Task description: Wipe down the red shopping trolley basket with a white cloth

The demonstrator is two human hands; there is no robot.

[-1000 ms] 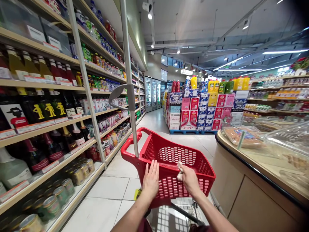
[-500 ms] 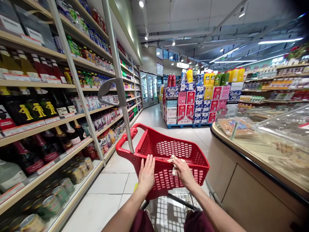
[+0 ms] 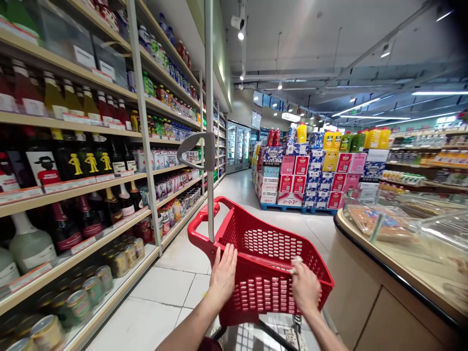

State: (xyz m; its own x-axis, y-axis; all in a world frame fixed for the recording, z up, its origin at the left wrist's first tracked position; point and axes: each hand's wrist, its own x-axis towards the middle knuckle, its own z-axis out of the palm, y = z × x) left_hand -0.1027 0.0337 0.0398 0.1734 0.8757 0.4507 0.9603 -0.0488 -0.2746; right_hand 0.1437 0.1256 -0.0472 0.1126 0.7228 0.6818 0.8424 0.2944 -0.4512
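A red plastic shopping cart basket [image 3: 263, 265] with a perforated wall stands in front of me, its long side facing me. My left hand [image 3: 224, 275] lies flat against the outside of that wall near the handle end, fingers stretched out and pointing up. My right hand [image 3: 306, 287] is closed around a crumpled whitish cloth [image 3: 297, 263] at the top rim, farther right; most of the cloth is hidden in the fingers. A grey metal pole [image 3: 209, 204] with a looped grey grip [image 3: 197, 152] rises from the cart's handle end.
Shelves [image 3: 104, 183] of bottles and cans line the left side. At the right is a curved glass-topped counter [image 3: 365, 253] with packaged food, close to the cart. Stacked drink cartons [image 3: 292, 180] stand on a blue pallet ahead. Tiled floor [image 3: 164, 287] runs between.
My right hand has moved right along the basket rim with the cloth, which now shows less. My left hand stays flat on the wall. The view has shifted, so the surroundings appear lower and further right.
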